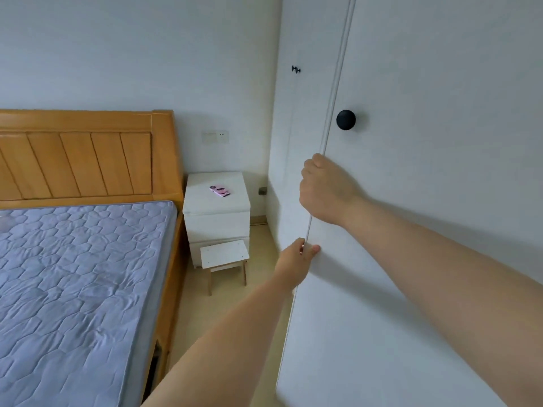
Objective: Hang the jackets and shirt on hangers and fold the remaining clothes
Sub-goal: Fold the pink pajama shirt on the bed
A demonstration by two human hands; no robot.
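While no jackets, shirt or hangers are visible anywhere, both hands are set on the free edge of the white wardrobe door (411,201), so the step in hand is judged to be getting the wardrobe open or shut, not hanging or folding. The right hand (323,190) is curled around the door edge just below the black round knob (345,119); the left hand (295,258) is pinched on the same edge lower down, thumb on the door face, fingers behind. Nothing else is held. Left of the door, a white nightstand (216,218) with a pink phone (219,190) and a small stool (224,255) are seen, then the bed (82,277), bare of clothes. Whether the clothes are behind the door cannot be told. Next, the door edge probably needs swinging clear, with the stool's side kept free.
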